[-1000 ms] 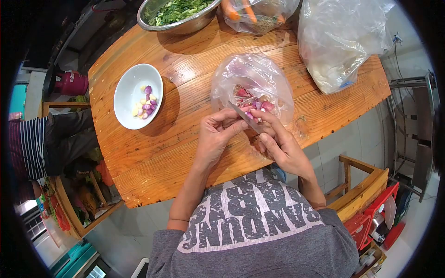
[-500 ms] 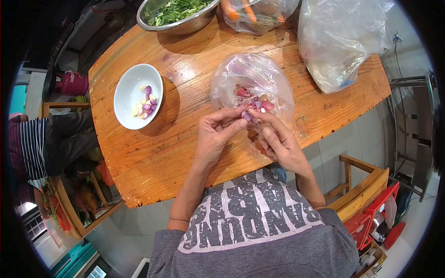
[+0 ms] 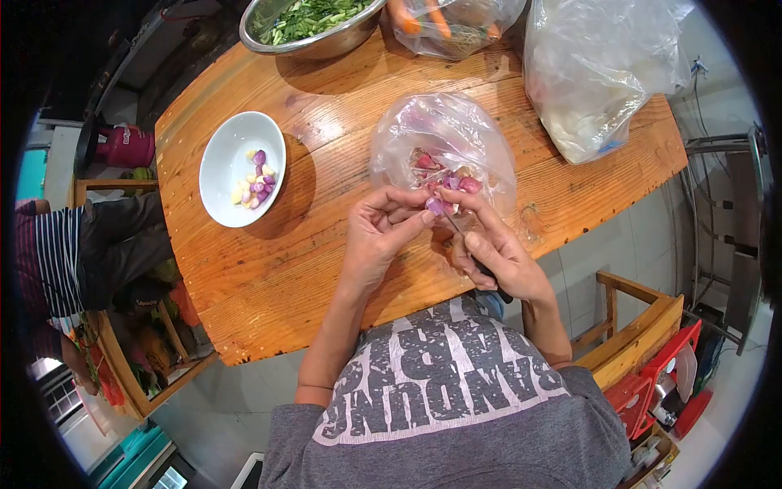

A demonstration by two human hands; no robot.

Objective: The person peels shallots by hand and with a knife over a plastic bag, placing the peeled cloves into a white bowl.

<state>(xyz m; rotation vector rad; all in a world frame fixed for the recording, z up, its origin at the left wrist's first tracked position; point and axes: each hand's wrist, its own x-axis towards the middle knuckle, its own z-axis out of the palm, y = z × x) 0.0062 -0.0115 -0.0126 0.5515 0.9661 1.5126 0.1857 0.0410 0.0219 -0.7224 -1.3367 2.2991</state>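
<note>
Pinched between the fingertips of my left hand (image 3: 381, 226) is a small purple shallot (image 3: 435, 206). My right hand (image 3: 498, 253) grips a small knife (image 3: 486, 271) by its dark handle, and the thin blade meets the shallot. Just beyond my fingers lies a clear plastic bag (image 3: 444, 122), with red and purple shallots and skins (image 3: 448, 175) at its opening. To the left, a white bowl (image 3: 220, 175) holds peeled shallots and pale garlic cloves (image 3: 257, 183).
At the back of the wooden table (image 3: 244, 301) stand a metal bowl (image 3: 318, 49) of chopped greens and a bag of carrots (image 3: 456, 33). Another plastic bag (image 3: 599, 90) sits at the right. A person in a striped shirt (image 3: 59, 261) is at far left; a wooden stool (image 3: 635, 334) stands right.
My right hand has turned and shifted slightly, so the knife's blade and dark handle now show. My left hand keeps the shallot in nearly the same place.
</note>
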